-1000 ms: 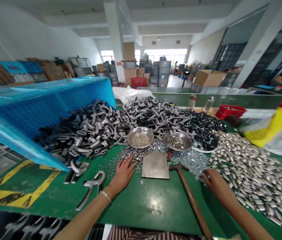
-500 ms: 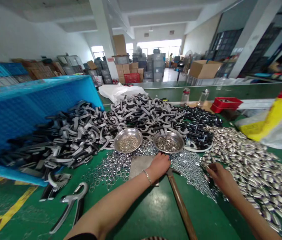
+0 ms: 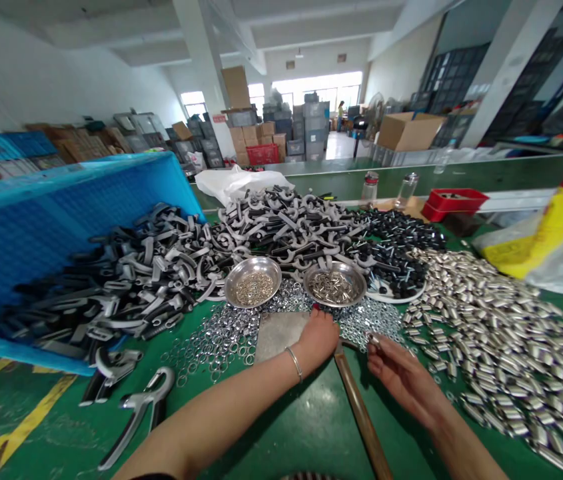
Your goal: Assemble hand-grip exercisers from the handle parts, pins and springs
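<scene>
My left hand point(image 3: 318, 339) is closed, its fingers curled down at the right edge of a flat metal plate point(image 3: 278, 331); whatever they hold is hidden. Just below it lies a hammer point(image 3: 358, 407), its wooden handle pointing toward me. My right hand point(image 3: 404, 377) pinches a small silver metal piece point(image 3: 374, 339) between thumb and fingertips, over the loose nuts right of the hammer head. Beside it spreads a heap of silver metal cylinders point(image 3: 506, 320). Two steel bowls of tiny parts stand beyond my hands, the left bowl point(image 3: 230, 283) and the right bowl point(image 3: 310, 279).
A blue crate point(image 3: 76, 183) lies tipped at the left, with grey-and-black handles point(image 3: 281, 220) heaped from it across the back. One hand-gripper-shaped assembly point(image 3: 144, 407) lies front left. Black parts point(image 3: 401, 240), a red bin point(image 3: 454, 204) and a yellow-and-white bag point(image 3: 556, 233) are at the right.
My right hand has moved left from the edge of the cylinder heap toward my left hand, carrying the small silver piece. My left hand stays by the plate, shifted only slightly.
</scene>
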